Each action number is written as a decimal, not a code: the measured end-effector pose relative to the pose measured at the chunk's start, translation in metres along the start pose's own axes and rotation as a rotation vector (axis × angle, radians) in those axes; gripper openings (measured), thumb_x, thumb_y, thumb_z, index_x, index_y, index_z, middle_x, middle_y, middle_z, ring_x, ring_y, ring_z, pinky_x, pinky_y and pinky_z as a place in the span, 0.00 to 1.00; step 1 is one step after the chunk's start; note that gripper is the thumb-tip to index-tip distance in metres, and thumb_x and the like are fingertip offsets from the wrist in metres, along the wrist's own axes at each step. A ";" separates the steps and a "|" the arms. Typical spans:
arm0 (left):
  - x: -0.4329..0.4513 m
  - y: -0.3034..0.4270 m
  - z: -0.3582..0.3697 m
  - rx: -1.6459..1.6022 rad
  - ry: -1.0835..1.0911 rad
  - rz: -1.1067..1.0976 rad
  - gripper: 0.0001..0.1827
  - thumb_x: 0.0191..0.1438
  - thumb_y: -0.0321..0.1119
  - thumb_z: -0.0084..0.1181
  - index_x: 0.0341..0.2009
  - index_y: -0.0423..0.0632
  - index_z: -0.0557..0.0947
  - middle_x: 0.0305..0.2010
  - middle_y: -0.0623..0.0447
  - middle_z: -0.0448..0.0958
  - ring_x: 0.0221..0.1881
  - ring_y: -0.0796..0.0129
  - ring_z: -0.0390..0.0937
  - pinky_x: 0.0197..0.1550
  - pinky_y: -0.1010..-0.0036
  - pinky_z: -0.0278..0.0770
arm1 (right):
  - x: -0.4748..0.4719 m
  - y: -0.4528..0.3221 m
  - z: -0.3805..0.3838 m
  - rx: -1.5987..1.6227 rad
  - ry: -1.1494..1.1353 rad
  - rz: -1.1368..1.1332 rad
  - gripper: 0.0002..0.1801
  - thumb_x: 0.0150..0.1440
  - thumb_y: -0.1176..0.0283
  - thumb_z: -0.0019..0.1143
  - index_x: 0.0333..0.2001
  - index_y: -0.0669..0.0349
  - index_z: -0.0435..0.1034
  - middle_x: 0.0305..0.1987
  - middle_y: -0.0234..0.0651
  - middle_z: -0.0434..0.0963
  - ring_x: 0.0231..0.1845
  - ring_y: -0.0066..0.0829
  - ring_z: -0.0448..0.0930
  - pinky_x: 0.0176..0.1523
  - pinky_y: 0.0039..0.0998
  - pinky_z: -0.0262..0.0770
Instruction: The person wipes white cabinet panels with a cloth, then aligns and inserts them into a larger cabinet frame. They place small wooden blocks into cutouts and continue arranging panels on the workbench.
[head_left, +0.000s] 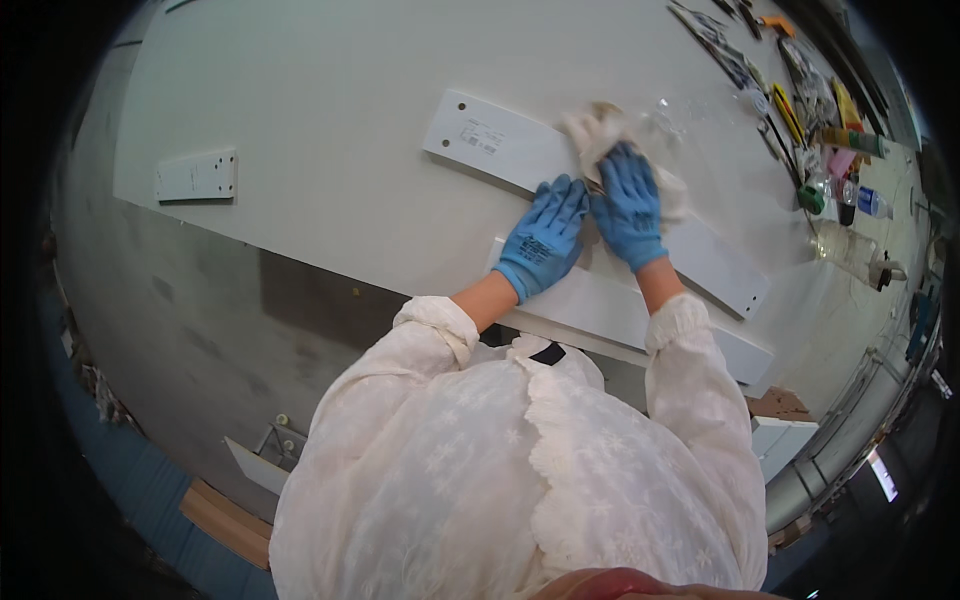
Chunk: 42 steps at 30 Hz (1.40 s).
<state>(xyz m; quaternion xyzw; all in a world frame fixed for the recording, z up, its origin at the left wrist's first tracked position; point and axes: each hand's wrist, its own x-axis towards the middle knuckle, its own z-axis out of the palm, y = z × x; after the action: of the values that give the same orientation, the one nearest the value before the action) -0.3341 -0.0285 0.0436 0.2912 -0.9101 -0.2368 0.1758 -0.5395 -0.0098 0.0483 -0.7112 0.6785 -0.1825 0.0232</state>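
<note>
Before me a long white board (504, 141) lies at a slant, with dark holes at its ends and a printed label near the far left one. My right hand (628, 199), in a blue glove, presses a crumpled cream cloth (582, 135) on the board's middle. The cloth is blurred and hides part of the board. Also gloved in blue, my left hand (546, 232) reaches the board's near edge, its fingertips close to my right hand. It holds nothing that I can see. A second white board (592, 300) lies nearer to me, partly under my forearms.
A short white piece with holes (196, 176) rests at the left of the pale table (315, 97). Along the right side lie a yellow utility knife (787, 112), a green tape measure (811, 198), a clear bottle (851, 247) and several other tools. The table's near edge runs below my hands.
</note>
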 end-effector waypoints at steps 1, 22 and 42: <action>-0.002 -0.002 0.001 -0.004 0.015 0.014 0.32 0.55 0.36 0.62 0.62 0.32 0.77 0.70 0.31 0.71 0.77 0.38 0.61 0.80 0.44 0.52 | 0.027 -0.009 0.010 0.035 -0.008 -0.098 0.28 0.60 0.65 0.62 0.63 0.61 0.73 0.73 0.54 0.71 0.76 0.54 0.69 0.79 0.49 0.60; -0.003 -0.014 0.028 0.194 -0.108 0.020 0.37 0.69 0.49 0.39 0.76 0.40 0.61 0.84 0.36 0.51 0.84 0.40 0.46 0.83 0.47 0.43 | 0.123 -0.212 0.087 0.106 -0.254 -0.506 0.28 0.57 0.72 0.56 0.59 0.79 0.69 0.62 0.61 0.76 0.69 0.56 0.75 0.77 0.50 0.65; 0.051 -0.049 -0.036 0.329 -0.114 0.082 0.59 0.47 0.63 0.69 0.78 0.48 0.60 0.77 0.42 0.63 0.77 0.46 0.60 0.79 0.48 0.51 | 0.074 -0.131 -0.041 1.430 0.051 0.784 0.21 0.60 0.67 0.64 0.55 0.66 0.77 0.51 0.41 0.84 0.49 0.33 0.84 0.55 0.33 0.78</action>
<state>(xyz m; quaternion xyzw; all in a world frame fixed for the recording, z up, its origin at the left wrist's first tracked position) -0.3348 -0.1069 0.0568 0.2647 -0.9562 -0.0933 0.0835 -0.4251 -0.0624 0.1405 -0.2311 0.5977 -0.5662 0.5184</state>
